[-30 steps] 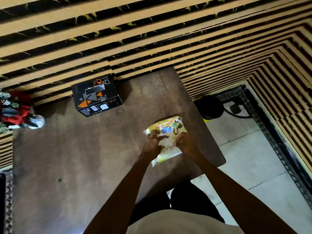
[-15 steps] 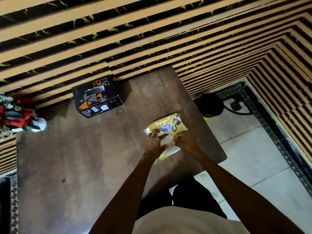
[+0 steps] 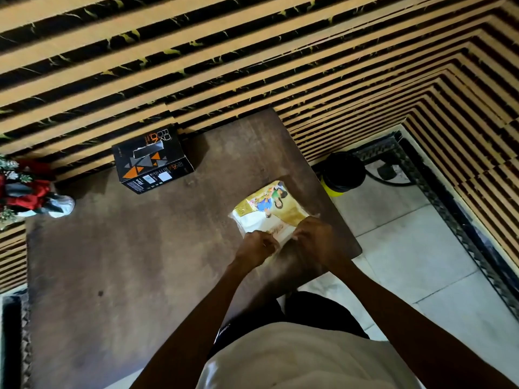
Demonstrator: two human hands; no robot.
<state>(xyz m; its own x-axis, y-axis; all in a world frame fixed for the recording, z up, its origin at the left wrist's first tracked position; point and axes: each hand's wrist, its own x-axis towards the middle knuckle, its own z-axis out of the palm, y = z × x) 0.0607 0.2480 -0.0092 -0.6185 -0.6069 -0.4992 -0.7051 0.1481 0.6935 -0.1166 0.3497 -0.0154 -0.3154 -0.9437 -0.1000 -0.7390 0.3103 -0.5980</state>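
A yellow and white plastic packet [image 3: 269,210] with a printed picture of people lies flat on the dark wooden table [image 3: 134,262], near its right edge. My left hand [image 3: 257,245] pinches the packet's near edge with curled fingers. My right hand [image 3: 316,238] grips the same edge just to the right, its fingers curled over the packet's near right corner. The near end of the packet is hidden under both hands.
A black box [image 3: 151,160] with orange and grey triangles stands at the table's back by the striped wall. Red and green decoration [image 3: 25,192] sits at the far left. On the tiled floor right of the table is a black and yellow container [image 3: 341,174].
Both hands have slid toward me along the packet to its near edge, uncovering more of its printed face. The packet stays flat on the table.
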